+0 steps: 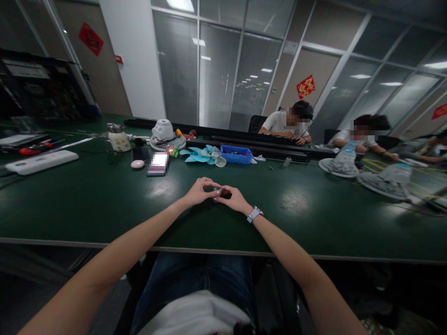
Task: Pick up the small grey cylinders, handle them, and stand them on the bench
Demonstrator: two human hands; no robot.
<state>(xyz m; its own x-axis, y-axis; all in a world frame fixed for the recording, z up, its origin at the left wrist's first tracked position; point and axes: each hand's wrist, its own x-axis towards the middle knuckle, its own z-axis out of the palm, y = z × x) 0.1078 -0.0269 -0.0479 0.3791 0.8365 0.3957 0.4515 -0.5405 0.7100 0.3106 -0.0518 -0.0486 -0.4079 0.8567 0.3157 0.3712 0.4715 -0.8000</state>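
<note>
My left hand [200, 191] and my right hand [234, 199] meet over the middle of the green table. Thumbs and fingers of both are pinched around a small, shiny, greyish piece [218, 190]. Its kind is too small to make out, and the fingertips cover part of it. A silvery watch [255, 214] is on my right wrist. Beyond the hands lie light-blue fan blades [202, 155] and a blue plastic bin [236, 155] with small parts in it.
At the back left stand a white fan housing [162, 130], a cream jar [119, 139] and a phone-like device [158, 164]. A white power strip [42, 162] lies far left. More fan parts [344, 163] are at the right, near several seated co-workers. The table's front edge [216, 251] runs before me.
</note>
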